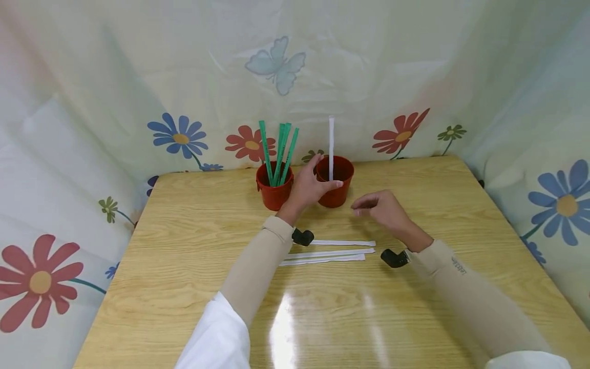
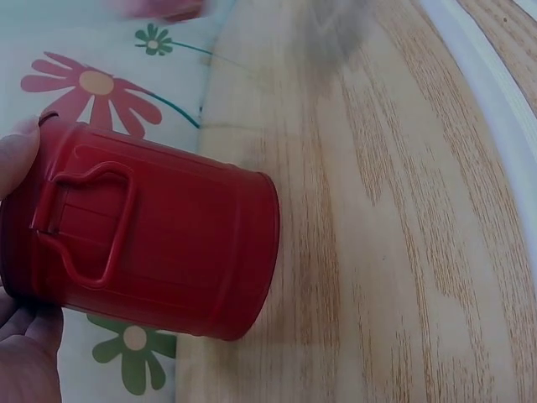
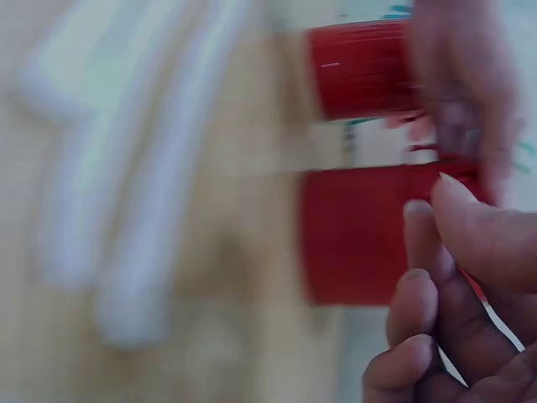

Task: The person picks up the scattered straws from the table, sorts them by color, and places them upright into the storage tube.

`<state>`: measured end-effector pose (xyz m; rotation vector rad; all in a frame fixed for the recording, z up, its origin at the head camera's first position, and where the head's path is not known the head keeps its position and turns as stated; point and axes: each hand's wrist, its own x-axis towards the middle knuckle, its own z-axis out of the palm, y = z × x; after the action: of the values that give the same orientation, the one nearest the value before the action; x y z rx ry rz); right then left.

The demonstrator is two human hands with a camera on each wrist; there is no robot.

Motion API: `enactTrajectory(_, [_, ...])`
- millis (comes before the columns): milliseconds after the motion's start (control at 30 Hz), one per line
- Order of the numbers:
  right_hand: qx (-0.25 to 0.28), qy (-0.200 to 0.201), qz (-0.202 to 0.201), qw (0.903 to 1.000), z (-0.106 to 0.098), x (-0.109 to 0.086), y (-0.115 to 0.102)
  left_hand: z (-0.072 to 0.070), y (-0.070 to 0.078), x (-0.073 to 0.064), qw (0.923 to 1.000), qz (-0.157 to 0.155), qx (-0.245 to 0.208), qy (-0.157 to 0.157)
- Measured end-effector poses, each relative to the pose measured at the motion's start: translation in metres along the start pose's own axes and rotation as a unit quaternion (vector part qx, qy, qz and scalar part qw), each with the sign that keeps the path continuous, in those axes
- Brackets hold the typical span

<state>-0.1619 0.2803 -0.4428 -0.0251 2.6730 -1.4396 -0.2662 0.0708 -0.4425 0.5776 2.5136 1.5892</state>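
Observation:
My left hand point(image 1: 310, 187) holds the rim of the right-hand red bucket point(image 1: 338, 195), thumb on one side and fingers on the other. The left wrist view shows that bucket point(image 2: 168, 227) close up, with its wire handle folded against the wall. One white paper-wrapped straw point(image 1: 331, 146) stands upright in it. To the right of the bucket, my right hand point(image 1: 384, 207) hovers over the table with loosely curled fingers and nothing between them. In the right wrist view its thumb and fingertips point(image 3: 415, 290) appear in front of the bucket.
Another red bucket point(image 1: 275, 197), left of the left hand, contains several green straws point(image 1: 283, 154). Several white wrapped straws point(image 1: 341, 252) lie crosswise on the wooden table point(image 1: 193, 266), nearer me. A flowered curtain point(image 1: 350, 77) hangs behind the table and along both sides.

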Motion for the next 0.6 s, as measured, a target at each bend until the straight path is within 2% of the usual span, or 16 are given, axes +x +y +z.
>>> enactTrajectory(167, [-0.01, -0.047, 0.031, 0.9984, 0.008, -0.017, 0.035, 0.002, -0.001, 0.001, 1.0, 0.003, -0.003, -0.004])
enactTrajectory(267, [-0.01, -0.054, 0.039, 0.9977, 0.012, -0.022, 0.045, 0.002, -0.001, 0.001, 0.9999, 0.007, -0.007, -0.008])
enactTrajectory(467, [-0.035, -0.064, 0.006, 0.9973, 0.021, -0.023, 0.045, 0.0, -0.001, 0.001, 0.9999, 0.008, -0.014, 0.001])
enactTrajectory(600, [-0.068, -0.061, -0.008, 0.9958, 0.025, -0.024, 0.043, 0.001, -0.001, 0.001, 0.9999, 0.007, -0.01, -0.005])
